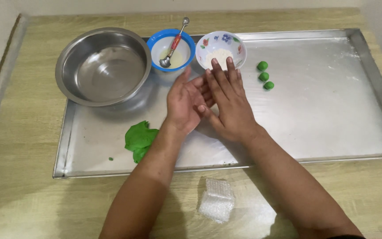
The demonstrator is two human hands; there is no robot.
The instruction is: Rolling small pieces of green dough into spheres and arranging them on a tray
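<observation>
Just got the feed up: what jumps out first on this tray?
The two hands pressed palm to palm over the tray's middle, right hand on top of left hand. Bright green follows: a dough lump at the tray's near-left, and three small green balls right of the floral flour bowl.

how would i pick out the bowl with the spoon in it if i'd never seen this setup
Start at the big metal tray and go to its far edge, where three bowls stand in a row. The middle one, a small blue-rimmed bowl, sits between the large steel bowl and the flowered bowl of white powder. It alone holds a red-handled spoon.
</observation>
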